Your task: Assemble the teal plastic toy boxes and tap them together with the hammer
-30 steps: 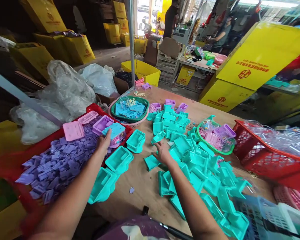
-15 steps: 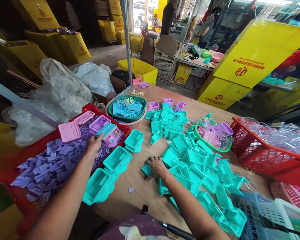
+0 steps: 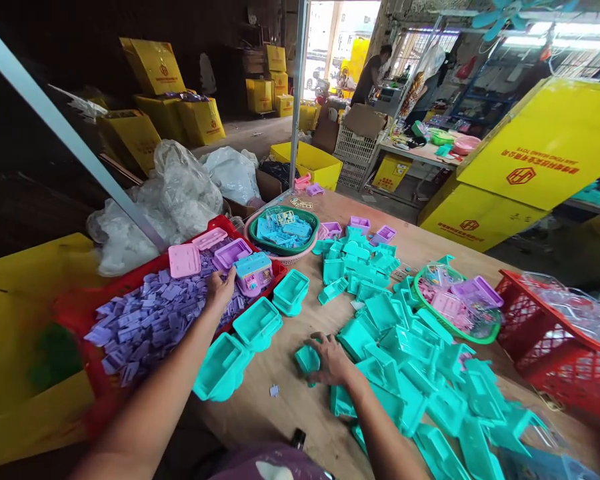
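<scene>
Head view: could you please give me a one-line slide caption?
Left hand reaches into purple pieces in red crate; right hand grips teal part on wooden table.

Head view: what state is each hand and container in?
Left hand: reaching into purple pieces, grip unclear.
Right hand: grip on a teal plastic shell on the table.
Red plastic crate: full of small purple pieces.
Green round basket: holds blue parts.
</scene>
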Available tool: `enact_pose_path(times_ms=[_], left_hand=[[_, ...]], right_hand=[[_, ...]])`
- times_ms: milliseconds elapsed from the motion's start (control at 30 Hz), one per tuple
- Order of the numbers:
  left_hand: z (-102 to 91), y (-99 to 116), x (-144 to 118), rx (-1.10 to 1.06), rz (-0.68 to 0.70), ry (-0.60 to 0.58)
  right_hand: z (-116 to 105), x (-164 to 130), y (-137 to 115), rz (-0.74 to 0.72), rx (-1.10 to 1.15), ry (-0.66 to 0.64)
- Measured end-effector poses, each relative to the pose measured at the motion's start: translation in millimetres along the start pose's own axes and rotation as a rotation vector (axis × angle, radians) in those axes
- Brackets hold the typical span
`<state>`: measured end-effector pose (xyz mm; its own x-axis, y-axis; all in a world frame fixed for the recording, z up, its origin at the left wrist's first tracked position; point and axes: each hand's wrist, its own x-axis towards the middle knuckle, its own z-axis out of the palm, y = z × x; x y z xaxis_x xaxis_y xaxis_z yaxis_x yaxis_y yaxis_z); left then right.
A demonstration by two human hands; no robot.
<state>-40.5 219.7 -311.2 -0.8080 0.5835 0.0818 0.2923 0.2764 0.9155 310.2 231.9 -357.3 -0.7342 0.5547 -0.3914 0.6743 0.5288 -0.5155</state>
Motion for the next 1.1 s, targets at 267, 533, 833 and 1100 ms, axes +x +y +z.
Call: enact_pose_path(times_ms=[267,533,833,1100], left_hand=[[-18.2,97,-136,-0.018,0.75,-1.03],[42.3,83,-211,0.018,0.703,-0.944],[101.2,57,-293,-0.198,0.59,-1.051],[142.5,97,-262,-0.197,0.485,-1.117]], right_hand=[[15,-69,-22,-0.066,1.589,0.08],[23,-94,-33,0.173,1.958,0.492],[61,-101,-4,0.103,2.079,0.699],[52,-114,30,0.166,2.156,0.886]])
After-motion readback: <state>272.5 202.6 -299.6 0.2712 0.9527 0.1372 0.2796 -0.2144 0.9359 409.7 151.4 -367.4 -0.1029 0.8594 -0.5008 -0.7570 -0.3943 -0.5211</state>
